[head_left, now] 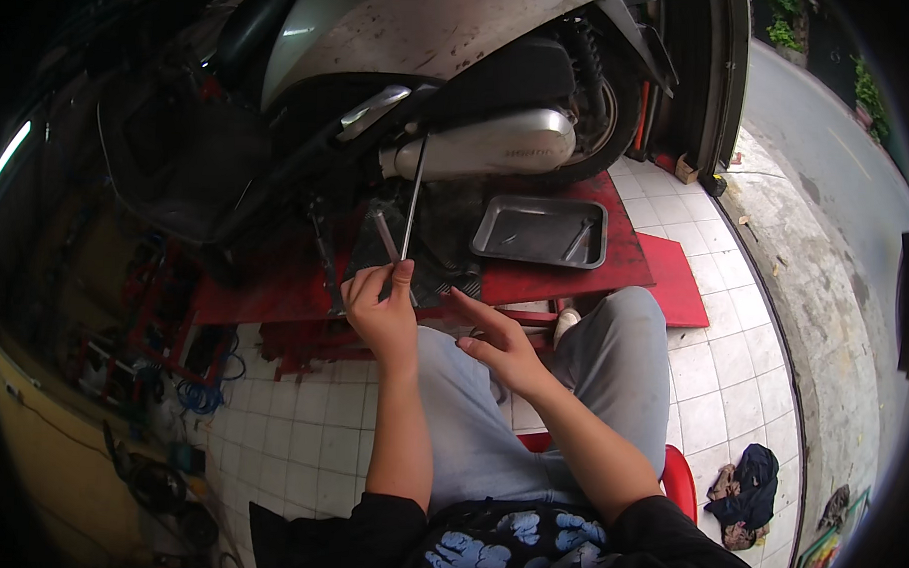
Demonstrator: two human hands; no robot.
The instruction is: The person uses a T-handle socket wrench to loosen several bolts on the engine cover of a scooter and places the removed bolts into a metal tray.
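From my remote seat, the scooter takes up the far side, over a red platform where a metal tray sits to the right. My left hand is closed around the lower end of a slim metal rod. The rod's long axis runs away from me, leaning slightly right, its far end by the silver casing (touching or short of it, I can't tell). My right hand, just right of the left and farther from the rod, is loosely open, fingers apart, with nothing visibly held.
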